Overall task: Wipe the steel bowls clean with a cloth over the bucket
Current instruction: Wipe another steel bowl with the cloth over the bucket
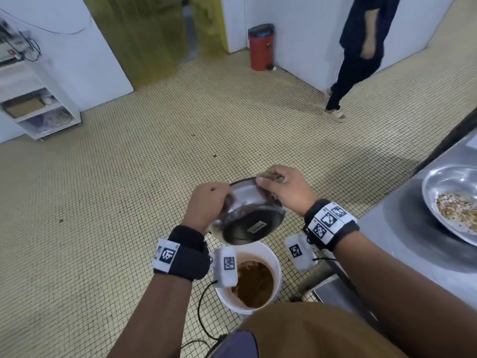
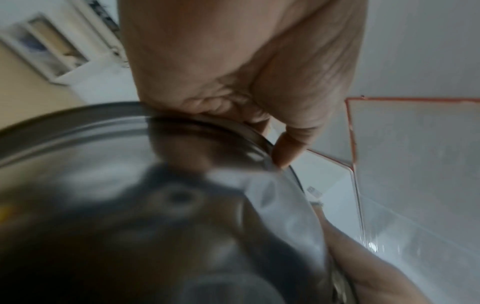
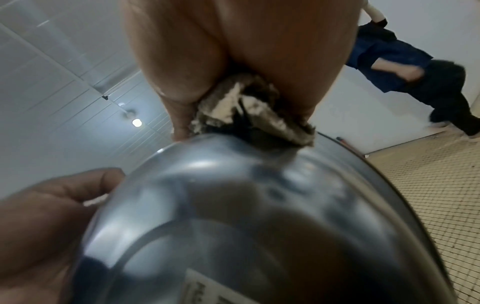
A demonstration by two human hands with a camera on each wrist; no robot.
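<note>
Wiping looks to be under way on one bowl, which sits in the middle of the head view, held up over the bucket just below it. The bowl is tipped so that its bottom, with a small sticker, faces the camera. The left hand grips the bowl's left rim, fingers curled round the edge. The right hand is bunched tight round a cloth and presses it on the bowl's top rim. In the right wrist view the cloth is a dirty wad squeezed between thumb and fingers, touching the steel.

My guess is that the job is only partly done. The bucket holds brown mush, so some scraps seem to have gone in. A second bowl sits on the counter at the right edge of the head view with crumbs of food in it, so that one is not yet clean.

Many things are hard to see. The inside of the held bowl faces away, so I cannot tell if it is clean. The second bowl is cut off by the frame edge, and more bowls may sit out of sight. The left wrist view is blurry; it shows only the left hand and a smeary steel curve. The wrist cameras hide part of the bucket's rim.
</note>
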